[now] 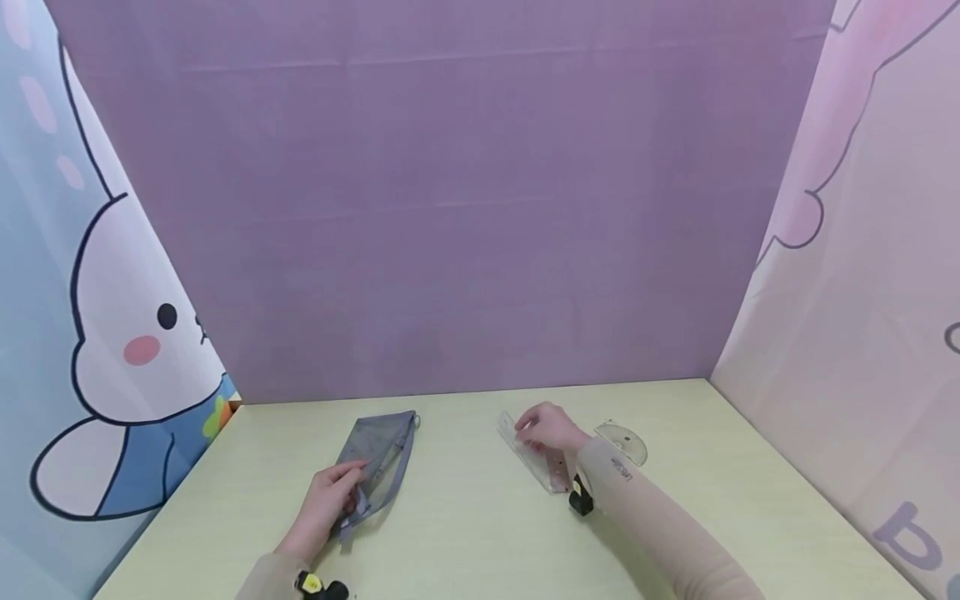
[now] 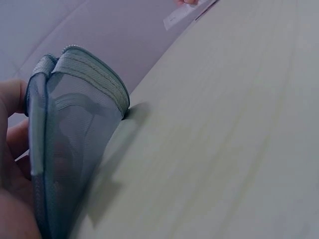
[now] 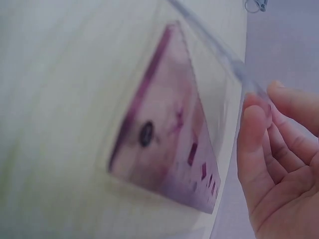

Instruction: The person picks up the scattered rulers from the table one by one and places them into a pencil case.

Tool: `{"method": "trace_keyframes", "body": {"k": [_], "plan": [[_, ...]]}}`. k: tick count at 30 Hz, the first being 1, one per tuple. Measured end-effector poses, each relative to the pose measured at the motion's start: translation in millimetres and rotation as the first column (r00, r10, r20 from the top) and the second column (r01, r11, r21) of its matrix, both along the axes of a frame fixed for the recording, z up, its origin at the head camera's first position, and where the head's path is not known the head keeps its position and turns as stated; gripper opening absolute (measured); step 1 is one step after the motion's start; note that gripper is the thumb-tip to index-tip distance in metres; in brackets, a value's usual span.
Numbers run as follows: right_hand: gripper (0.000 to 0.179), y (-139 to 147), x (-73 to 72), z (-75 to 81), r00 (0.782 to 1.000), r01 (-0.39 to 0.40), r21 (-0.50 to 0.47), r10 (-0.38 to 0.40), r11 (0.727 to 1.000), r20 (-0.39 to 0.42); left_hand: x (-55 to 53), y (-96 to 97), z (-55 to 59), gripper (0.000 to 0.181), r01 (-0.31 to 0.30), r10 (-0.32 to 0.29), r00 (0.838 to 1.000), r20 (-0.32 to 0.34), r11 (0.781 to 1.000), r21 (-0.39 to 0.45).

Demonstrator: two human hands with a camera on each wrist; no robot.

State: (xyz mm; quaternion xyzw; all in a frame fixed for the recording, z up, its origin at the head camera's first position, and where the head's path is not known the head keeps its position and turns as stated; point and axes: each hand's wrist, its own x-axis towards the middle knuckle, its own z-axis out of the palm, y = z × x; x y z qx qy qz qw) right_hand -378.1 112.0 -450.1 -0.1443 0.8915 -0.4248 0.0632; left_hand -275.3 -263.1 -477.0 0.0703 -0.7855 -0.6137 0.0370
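My left hand [image 1: 330, 500] grips the near side of a grey mesh pouch [image 1: 371, 437], its mouth partly spread. In the left wrist view the pouch [image 2: 79, 134] stands on edge, thumb and fingers at its left side. Over on the right, my right hand [image 1: 551, 427] pinches a clear ruler [image 1: 512, 429] between thumb and fingertips. The right wrist view shows that ruler [image 3: 217, 47] nearly edge-on, raised at the pinched part. Below it a pinkish see-through set square [image 3: 154, 129] with small cut-outs lies on the table; its outline is blurred.
A clear protractor [image 1: 624, 442] lies on the pale table [image 1: 457, 533], just beyond my right forearm. A purple cloth [image 1: 480, 208] stands behind the table, with printed curtains on both sides. A small metal ring [image 3: 254, 6] shows at the right wrist view's top.
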Motion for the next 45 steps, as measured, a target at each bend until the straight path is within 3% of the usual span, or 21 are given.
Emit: {"method": "trace_keyframes", "body": {"k": [9, 25, 32, 45], "plan": [[0.02, 7.4, 1.5, 5.9, 0.995, 0.05, -0.141, -0.037, 0.989, 0.092, -0.1, -0.1, -0.3, 0.037, -0.011, 0.011, 1.0, -0.015, 1.0, 0.001], [0.029, 4.5, 4.9, 11.0, 0.983, 0.039, -0.323, 0.022, 0.946, 0.183, 0.5, 1.5, -1.8, 0.037, -0.04, 0.04, 0.999, -0.03, 0.999, 0.009], [0.03, 2.0, 10.3, 14.9, 0.981, 0.023, -0.373, 0.051, 0.928, 0.187, 2.6, 2.8, 0.2, 0.037, -0.026, 0.026, 0.999, -0.028, 1.0, 0.009], [0.03, -0.5, 7.9, 3.2, 0.966, 0.055, -0.41, 0.055, 0.911, 0.253, 1.6, 3.6, -0.2, 0.036, -0.03, 0.03, 0.999, -0.038, 1.0, 0.008]]}}
